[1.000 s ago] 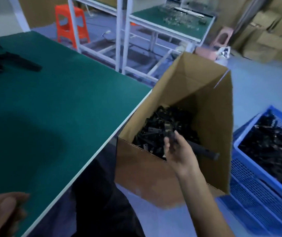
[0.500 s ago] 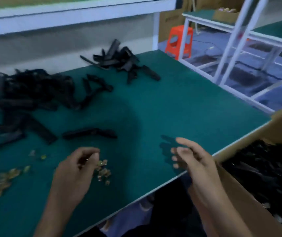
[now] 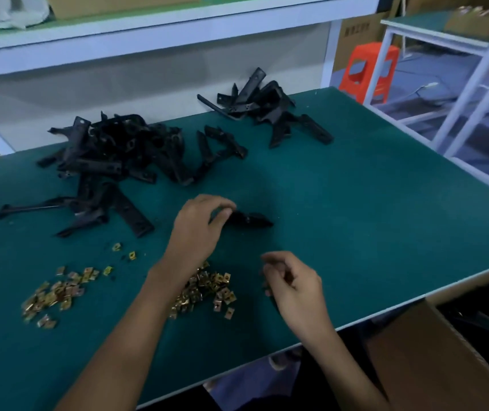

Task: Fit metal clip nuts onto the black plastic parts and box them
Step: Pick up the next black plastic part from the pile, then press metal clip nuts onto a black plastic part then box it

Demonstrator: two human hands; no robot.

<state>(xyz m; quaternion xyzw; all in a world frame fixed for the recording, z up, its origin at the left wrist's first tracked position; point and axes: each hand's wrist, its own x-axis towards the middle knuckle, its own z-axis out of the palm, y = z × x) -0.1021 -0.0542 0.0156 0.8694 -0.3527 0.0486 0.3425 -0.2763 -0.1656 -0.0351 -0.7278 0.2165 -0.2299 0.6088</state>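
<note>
Fingers (image 3: pixel 222 217) of left hand (image 3: pixel 197 232) pinch a black part (image 3: pixel 250 220); box (image 3: pixel 421 360) holds others.

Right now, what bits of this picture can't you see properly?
Head view, left hand: covers one end of the black part it grips.
Head view, right hand: curled fingers hide whether it holds anything.
Head view, gold nuts: some lie hidden under the left forearm.
Head view, cardboard box: cut off by the right and bottom edges, inside too dark.
</note>
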